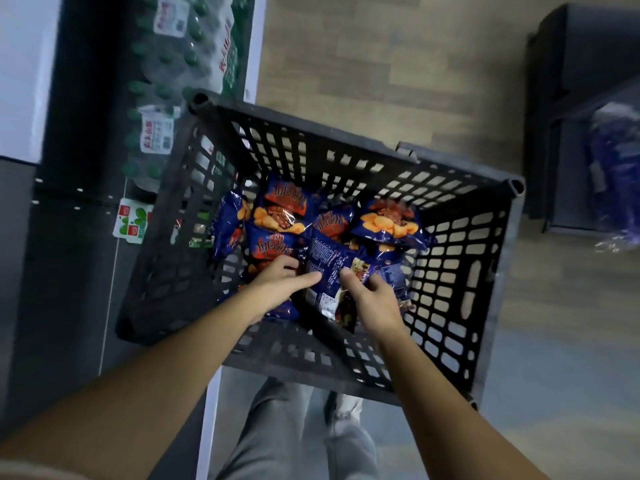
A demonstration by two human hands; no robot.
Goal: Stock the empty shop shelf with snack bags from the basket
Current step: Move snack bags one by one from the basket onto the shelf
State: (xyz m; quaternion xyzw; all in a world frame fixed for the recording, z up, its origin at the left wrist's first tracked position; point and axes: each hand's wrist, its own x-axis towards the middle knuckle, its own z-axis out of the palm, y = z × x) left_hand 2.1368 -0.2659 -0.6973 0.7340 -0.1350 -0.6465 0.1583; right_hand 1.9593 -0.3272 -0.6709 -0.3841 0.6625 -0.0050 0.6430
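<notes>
A black slatted plastic basket (450,258) sits on the floor in front of me with several blue snack bags printed with orange chips in it. Both my hands reach down into it. My left hand (277,284) lies over a front-facing blue bag (266,245), thumb stretched toward the middle bag, fingers curled at that bag's edge. My right hand (372,301) grips the back-side-up blue bag (329,265) in the middle, thumb on top and fingers round its right edge. Another bag (389,221) lies at the basket's far right.
Shrink-wrapped packs of green-capped bottles (180,64) stand on the floor at the left, by a dark unit. A dark shelf unit (575,98) at the right holds a blurred blue bag (609,174). My grey-trousered legs (277,441) are below the basket. Wooden floor lies beyond.
</notes>
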